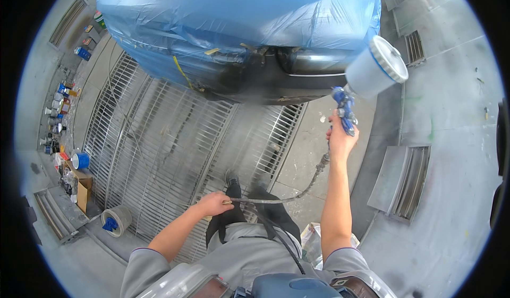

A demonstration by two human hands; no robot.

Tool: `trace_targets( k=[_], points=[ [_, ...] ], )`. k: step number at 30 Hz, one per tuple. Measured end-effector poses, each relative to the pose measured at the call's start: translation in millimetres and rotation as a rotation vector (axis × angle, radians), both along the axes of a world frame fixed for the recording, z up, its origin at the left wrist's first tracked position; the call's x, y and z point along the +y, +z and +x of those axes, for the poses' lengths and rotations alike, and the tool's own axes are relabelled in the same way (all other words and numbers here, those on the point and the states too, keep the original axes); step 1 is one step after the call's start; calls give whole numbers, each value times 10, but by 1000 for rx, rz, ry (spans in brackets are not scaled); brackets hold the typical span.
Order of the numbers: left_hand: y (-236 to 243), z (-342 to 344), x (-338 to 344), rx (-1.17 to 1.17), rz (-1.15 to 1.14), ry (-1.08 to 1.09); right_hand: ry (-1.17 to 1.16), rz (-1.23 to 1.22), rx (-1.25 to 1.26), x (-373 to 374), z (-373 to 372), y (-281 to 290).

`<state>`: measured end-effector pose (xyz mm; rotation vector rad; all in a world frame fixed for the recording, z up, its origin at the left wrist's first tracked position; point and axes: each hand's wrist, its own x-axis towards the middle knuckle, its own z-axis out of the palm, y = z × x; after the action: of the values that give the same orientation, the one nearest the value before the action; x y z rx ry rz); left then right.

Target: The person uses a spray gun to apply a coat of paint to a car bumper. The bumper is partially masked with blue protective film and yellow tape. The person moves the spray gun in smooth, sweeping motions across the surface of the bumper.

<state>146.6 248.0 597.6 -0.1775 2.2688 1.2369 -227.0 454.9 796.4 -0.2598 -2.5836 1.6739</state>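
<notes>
My right hand [341,130] grips a blue spray gun [344,107] topped by a tilted translucent cup [376,67] with a white lid, in front of a car wrapped in blue plastic sheeting [234,11]. The gun sits near the right end of the car's dark, partly bare bumper [263,75]. A hose [279,199] runs from under the gun across to my left hand [215,204], whose fingers are closed round it at waist height, above my legs. A grey haze blurs part of the bumper and floor.
Metal floor grating [149,138] lies under me, with concrete [313,149] to its right. Cans [58,115], a blue bucket [81,161], cardboard [83,192] and a pail [121,222] line the left wall. A metal vent housing [382,181] is on my right; plastic sheeting lies behind my legs.
</notes>
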Motion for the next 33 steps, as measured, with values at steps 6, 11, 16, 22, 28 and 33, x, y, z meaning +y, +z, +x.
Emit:
trace_targets(
  k=[6,11,16,22,28,33],
  points=[
    [123,1,-155,-5,-58,-68,389,-193,-170,-670,218,69],
    [203,242,-346,-109,-103,-3,514,-335,-235,-804,179,-66],
    [285,439,-588,-302,-201,100,79,-469,-263,-262,83,-527],
    [218,519,-777,-274,-293,101,-81,-647,-361,-63,-19,-674],
    [564,220,-829,-403,-311,101,193,-847,-380,-595,-165,-292],
    [574,306,-1024,-265,-358,85,154,-759,-367,-592,-183,-462]
  ],
)
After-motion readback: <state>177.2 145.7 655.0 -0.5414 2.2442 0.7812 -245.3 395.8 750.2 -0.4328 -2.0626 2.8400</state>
